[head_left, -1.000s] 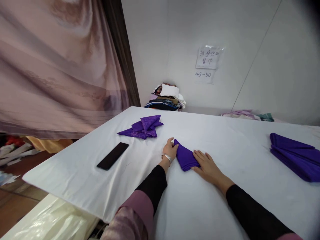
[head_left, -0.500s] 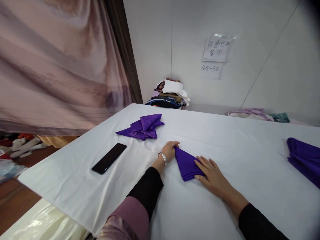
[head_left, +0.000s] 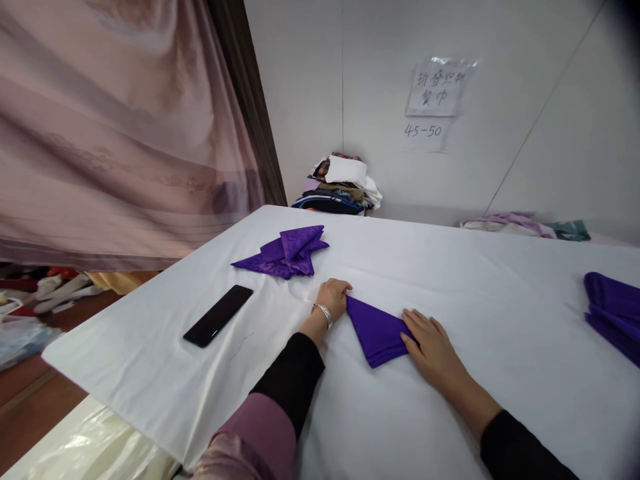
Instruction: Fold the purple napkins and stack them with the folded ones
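A purple cloth (head_left: 377, 331), folded into a layered wedge, lies on the white-covered table (head_left: 475, 293). My left hand (head_left: 334, 298), with a silver bracelet at the wrist, pinches its upper left corner. At the cloth's right end my right hand (head_left: 431, 343) rests with fingers spread, thumb and fingertips touching the edge. Beyond my left hand sits another purple cloth (head_left: 295, 252), folded into pointed shapes.
A black phone (head_left: 219, 316) lies left of my hands. More purple cloth (head_left: 614, 310) is at the right edge. Behind the table are a clothes stack (head_left: 343, 183) and other fabric (head_left: 520, 225). A pink curtain (head_left: 125, 133) hangs at left.
My left hand has shifted slightly left with the cloth's corner. My right hand has moved a little right, and more of the cloth's right end shows between the hands.
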{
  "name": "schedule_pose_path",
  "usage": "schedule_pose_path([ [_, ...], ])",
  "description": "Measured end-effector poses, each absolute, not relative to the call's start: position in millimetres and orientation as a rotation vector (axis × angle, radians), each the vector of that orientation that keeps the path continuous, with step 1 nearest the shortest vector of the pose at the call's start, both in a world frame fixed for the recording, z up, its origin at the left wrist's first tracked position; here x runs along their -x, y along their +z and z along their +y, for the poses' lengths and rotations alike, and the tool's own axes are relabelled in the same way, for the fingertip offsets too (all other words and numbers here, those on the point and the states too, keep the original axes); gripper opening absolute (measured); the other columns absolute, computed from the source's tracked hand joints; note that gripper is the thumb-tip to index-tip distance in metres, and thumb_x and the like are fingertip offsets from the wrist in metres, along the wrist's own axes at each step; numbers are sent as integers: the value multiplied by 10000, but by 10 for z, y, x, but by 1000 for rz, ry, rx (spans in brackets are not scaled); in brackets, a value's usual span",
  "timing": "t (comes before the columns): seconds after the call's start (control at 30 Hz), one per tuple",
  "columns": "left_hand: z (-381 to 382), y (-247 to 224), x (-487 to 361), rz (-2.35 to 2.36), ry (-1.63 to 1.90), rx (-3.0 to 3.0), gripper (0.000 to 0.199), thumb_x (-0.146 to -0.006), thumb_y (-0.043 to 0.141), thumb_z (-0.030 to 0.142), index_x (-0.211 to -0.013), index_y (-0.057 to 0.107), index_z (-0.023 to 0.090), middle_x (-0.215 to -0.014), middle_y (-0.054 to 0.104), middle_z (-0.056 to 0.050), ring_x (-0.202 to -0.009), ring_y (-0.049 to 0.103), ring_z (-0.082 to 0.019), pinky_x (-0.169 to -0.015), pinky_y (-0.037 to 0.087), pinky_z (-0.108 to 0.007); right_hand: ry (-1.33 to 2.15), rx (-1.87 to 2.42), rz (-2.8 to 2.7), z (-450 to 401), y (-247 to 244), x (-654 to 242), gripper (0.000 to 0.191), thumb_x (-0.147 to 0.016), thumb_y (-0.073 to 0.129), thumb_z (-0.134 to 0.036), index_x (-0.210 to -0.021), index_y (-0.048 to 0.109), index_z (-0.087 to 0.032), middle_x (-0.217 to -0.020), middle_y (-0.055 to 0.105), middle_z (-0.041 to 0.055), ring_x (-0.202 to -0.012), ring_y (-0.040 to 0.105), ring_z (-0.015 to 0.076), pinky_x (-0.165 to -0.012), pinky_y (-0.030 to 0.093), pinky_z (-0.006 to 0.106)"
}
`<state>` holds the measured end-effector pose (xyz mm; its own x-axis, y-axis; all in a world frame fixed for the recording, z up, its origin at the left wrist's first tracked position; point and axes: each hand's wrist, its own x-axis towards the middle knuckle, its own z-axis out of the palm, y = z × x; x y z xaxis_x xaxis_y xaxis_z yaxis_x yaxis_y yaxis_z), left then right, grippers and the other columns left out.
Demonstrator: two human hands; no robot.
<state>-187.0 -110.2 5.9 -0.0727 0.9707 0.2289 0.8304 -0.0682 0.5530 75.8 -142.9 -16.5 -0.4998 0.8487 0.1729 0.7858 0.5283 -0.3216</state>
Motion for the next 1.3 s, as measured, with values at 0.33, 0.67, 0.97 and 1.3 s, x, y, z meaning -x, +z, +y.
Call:
schedule_pose_path([
  [0.33,-1338,264,1597,1987,849,-2125,279,-817,432,151,-1017,612,224,-1048,632,-65,-1070,502,-212,-994,302,-390,234,1384,-2405,-1424,-172,-758,434,-889,326,-396,-1209,525,-180,-1343,462,84,-1279,343,239,-1045,244,473],
  [0.67,-1741,143,1105,1638,399,-2375,576,-854,349,541,-1336,366,224,-1421,355,-78,-1332,230,-263,-1082,126,-500,198,1397,-2418,-1431,-129,-743,439,-891,308,-332,-1273,470,-187,-1354,449,85,-1284,333,240,-1037,243,487],
  [0.97,-1714,124,1128,1638,363,-2414,556,-857,381,478,-1354,335,234,-1437,326,-71,-1339,217,-249,-1087,102,-494,260,1144,-2663,-1602,6,-625,644,-877,323,-521,-1397,279,-144,-1454,264,104,-1347,182,233,-1081,178,454],
  [1.3,-1508,41,1460,1931,394,-2211,507,-863,361,484,-1314,401,257,-1430,342,-61,-1342,204,-268,-1075,80,-545,451,1193,-2677,-1550,21,-710,685,-857,307,-594,-1413,227,-202,-1472,202,80,-1351,165,239,-1086,146,466],
])
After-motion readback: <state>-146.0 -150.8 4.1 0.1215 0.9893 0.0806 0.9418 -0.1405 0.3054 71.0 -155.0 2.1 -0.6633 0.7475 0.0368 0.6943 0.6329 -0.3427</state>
